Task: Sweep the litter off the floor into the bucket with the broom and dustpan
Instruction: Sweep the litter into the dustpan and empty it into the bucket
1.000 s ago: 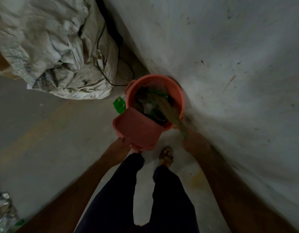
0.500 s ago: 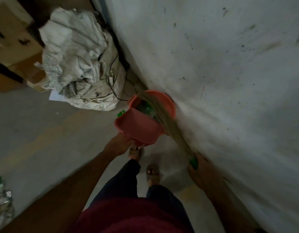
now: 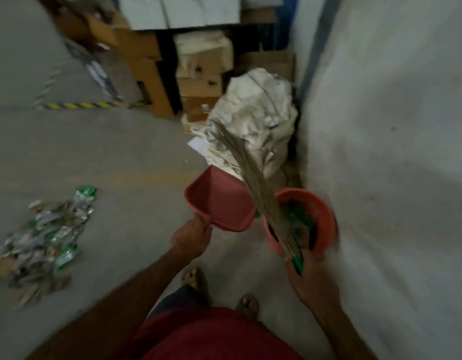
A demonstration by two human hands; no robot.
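My left hand point(image 3: 191, 239) grips the handle of a pink dustpan point(image 3: 219, 201), held level just left of the orange bucket point(image 3: 326, 219). The pan looks bare inside. My right hand point(image 3: 306, 278) holds a grass broom point(image 3: 253, 178) by its green grip, with the bristles pointing up and away over the bucket's left rim. The bucket stands on the floor against the wall and holds green and dark wrappers. A pile of litter point(image 3: 46, 236), silver and green wrappers, lies on the floor at the left.
A white wall point(image 3: 393, 152) runs along the right. A stuffed white sack point(image 3: 255, 126) sits behind the bucket, with cardboard boxes point(image 3: 198, 81) stacked beyond it. My sandalled feet point(image 3: 196, 279) stand just before the bucket. Grey floor point(image 3: 107, 152) stretches to the left.
The dustpan has come off the bucket's rim and swung left, turned level. The broom has lifted out of the bucket, bristles up. My view has turned left, showing the litter pile.
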